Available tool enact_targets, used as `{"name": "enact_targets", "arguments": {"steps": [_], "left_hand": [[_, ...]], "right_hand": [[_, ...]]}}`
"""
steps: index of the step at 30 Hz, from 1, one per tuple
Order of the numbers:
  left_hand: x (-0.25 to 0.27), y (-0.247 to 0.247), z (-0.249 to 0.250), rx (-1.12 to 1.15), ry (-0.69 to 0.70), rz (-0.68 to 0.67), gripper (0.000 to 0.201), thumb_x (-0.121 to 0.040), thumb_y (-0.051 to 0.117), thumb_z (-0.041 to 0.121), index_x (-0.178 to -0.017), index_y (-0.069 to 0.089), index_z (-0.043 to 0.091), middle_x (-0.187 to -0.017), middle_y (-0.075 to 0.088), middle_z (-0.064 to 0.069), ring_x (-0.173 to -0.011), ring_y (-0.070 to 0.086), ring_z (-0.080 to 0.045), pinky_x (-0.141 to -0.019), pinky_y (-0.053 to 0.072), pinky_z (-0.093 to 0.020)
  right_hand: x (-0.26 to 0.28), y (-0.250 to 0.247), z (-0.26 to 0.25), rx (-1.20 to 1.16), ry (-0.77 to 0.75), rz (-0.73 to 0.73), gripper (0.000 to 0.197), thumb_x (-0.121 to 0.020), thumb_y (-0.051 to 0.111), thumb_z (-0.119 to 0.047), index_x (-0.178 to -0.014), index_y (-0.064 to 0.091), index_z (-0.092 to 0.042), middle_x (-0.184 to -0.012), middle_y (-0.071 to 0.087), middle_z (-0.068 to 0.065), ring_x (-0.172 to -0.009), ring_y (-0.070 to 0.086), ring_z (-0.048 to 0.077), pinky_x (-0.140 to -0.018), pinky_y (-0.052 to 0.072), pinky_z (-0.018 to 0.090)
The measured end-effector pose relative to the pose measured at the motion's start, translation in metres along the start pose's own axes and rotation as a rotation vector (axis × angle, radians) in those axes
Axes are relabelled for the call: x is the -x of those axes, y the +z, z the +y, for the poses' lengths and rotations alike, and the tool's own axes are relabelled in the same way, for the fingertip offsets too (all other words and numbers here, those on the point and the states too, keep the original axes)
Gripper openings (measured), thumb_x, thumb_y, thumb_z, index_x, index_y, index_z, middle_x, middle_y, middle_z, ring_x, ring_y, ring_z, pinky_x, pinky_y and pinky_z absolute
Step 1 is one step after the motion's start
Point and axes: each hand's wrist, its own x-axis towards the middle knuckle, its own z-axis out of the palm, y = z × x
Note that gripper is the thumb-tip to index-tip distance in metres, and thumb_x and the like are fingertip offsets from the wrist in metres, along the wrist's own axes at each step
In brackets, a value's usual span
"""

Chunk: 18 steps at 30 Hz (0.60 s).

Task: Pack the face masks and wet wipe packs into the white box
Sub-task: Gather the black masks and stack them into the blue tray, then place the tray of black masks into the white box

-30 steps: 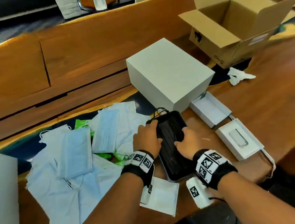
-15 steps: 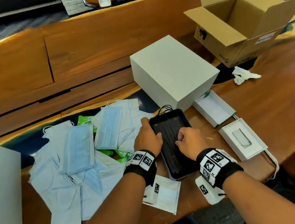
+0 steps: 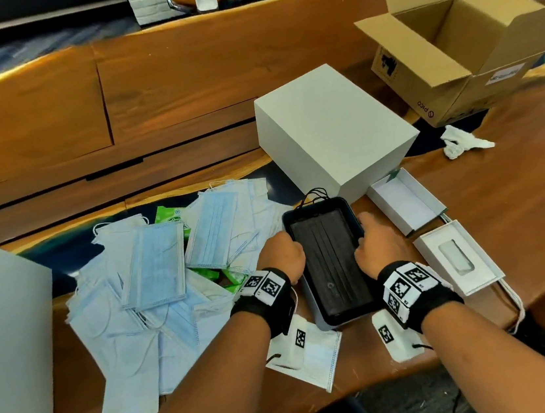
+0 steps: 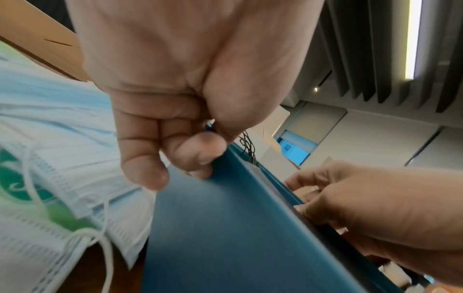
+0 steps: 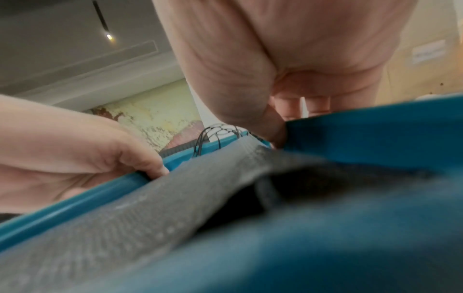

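Black face masks [image 3: 327, 261] lie stacked in a dark tray [image 3: 355, 312] whose long edges the left hand [image 3: 280, 256] and right hand [image 3: 377, 248] each pinch. Left of that grip, blue masks [image 3: 155, 272] and green wipe packs [image 3: 167, 215] remain unpacked — beyond it, the white box [image 3: 334, 130] sits closed. Judged early. The cardboard carton [image 3: 445, 58] reads "PICO".

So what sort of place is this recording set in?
Probably an office or meeting room used for packing: a long wooden table, an open cardboard shipping box, slatted ceiling panels with a strip light.
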Motion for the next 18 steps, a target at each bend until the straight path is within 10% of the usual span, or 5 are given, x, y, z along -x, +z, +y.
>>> {"name": "enact_targets", "arguments": {"steps": [7,12,18], "left_hand": [[0.011,-0.055,-0.012,0.109,-0.011,0.067,0.035,-0.093,0.042,0.011,-0.058,0.041,0.008,-0.054,0.050,-0.012,-0.046,0.051,-0.026,-0.060,0.053,-0.037],[0.026,-0.112,-0.041,0.095,-0.035,0.187,0.033,-0.092,0.043,0.008,-0.059,0.036,0.009,-0.055,0.046,-0.010,-0.052,0.050,-0.030,-0.049,0.044,-0.031],[0.060,-0.197,-0.105,0.150,-0.144,0.353,0.029,-0.094,0.043,0.011,-0.065,0.042,0.005,-0.063,0.054,-0.020,-0.069,0.063,-0.042,-0.067,0.059,-0.047]], "right_hand": [[-0.004,-0.033,-0.037,-0.030,-0.126,-0.060,0.015,-0.096,0.048,-0.023,-0.097,0.060,-0.014,-0.093,0.061,0.009,-0.096,0.061,0.034,-0.074,0.043,0.030],[0.005,-0.035,-0.089,-0.021,-0.270,-0.218,0.025,-0.097,0.050,-0.027,-0.101,0.064,-0.007,-0.101,0.068,0.014,-0.093,0.063,0.032,-0.079,0.052,0.036],[0.037,-0.020,-0.172,-0.024,-0.430,-0.356,0.019,-0.097,0.050,-0.030,-0.099,0.060,-0.015,-0.083,0.066,0.008,-0.051,0.065,0.023,-0.045,0.053,0.033]]}}
